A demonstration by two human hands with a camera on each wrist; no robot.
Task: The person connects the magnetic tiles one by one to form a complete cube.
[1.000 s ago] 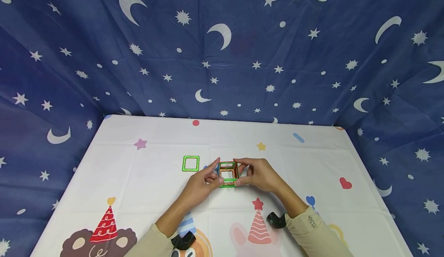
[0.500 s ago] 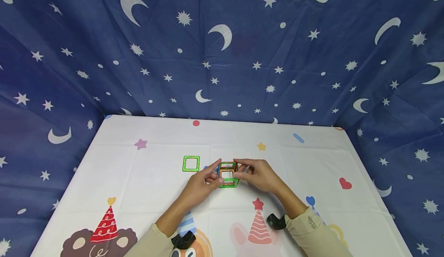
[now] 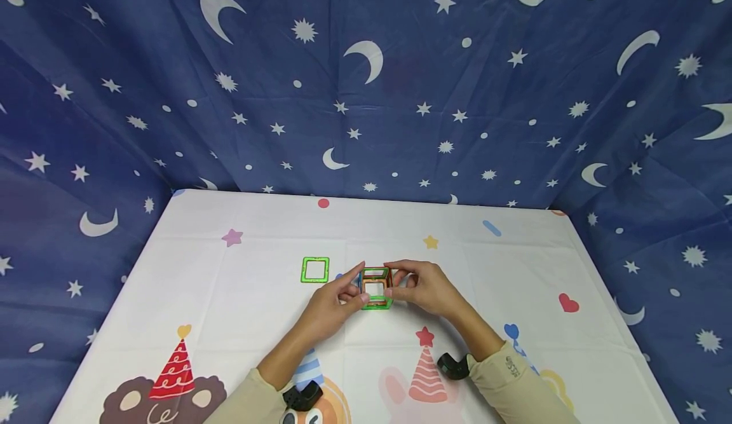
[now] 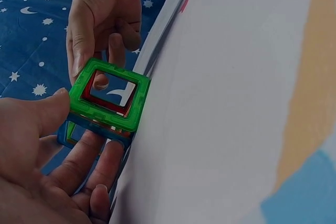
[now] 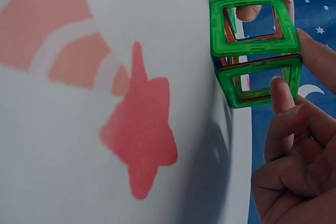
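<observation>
Near the middle of the table a small cube of square magnetic tiles [image 3: 376, 306] sits between my two hands. Green frames face the front, and red, orange and blue edges show on other sides. My left hand [image 3: 327, 303] holds its left side, thumb at the near corner and index finger at the far one. On the opposite side, my right hand [image 3: 429, 289] pinches the cube with thumb and index finger. The right wrist view shows two adjoining green tiles [image 5: 252, 48] with a fingertip against the lower one. A loose green square tile [image 3: 314, 280] lies flat left of the cube.
A white tablecloth [image 3: 492, 271] with printed party animals, stars and hearts covers the table. Blue cloth [image 3: 400, 144] with moons and stars hangs behind and at both sides. Black wrist devices [image 3: 303, 396] sit by the sleeves.
My right thumb has moved slightly up from the cube's near right corner and stays against its right side. The left hand and the loose tile keep their places.
</observation>
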